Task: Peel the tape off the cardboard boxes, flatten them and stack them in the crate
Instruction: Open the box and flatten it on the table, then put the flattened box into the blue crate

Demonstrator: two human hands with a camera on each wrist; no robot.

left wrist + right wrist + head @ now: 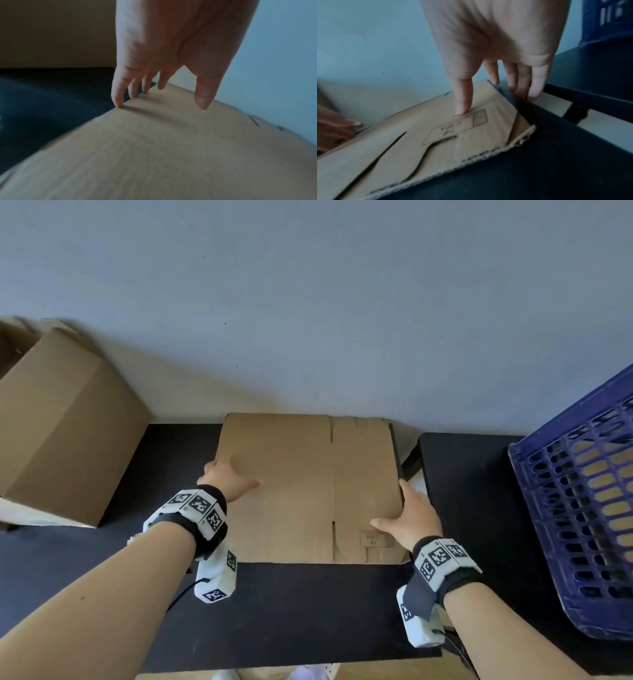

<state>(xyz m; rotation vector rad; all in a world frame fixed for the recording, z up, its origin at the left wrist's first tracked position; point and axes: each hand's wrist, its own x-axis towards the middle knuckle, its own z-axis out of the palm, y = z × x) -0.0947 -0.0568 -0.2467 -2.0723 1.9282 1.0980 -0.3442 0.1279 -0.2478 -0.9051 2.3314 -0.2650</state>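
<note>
A flattened cardboard box (301,484) lies on the black table (308,611), its far edge against the wall. My left hand (233,474) is at its left edge; in the left wrist view the straight fingertips (120,104) touch that edge of the box (171,148) and the thumb hovers just over the top. My right hand (394,505) holds the right edge. In the right wrist view the thumb (462,108) presses beside the printed stamp on the box (419,142) while the fingers (520,86) reach down past the edge. No tape shows on it.
An upright open cardboard box (68,422) stands at the left against the wall. A blue slotted crate (524,460) sits tilted on a second black table (462,474) to the right, with cardboard visible through its slots. A narrow gap separates the two tables.
</note>
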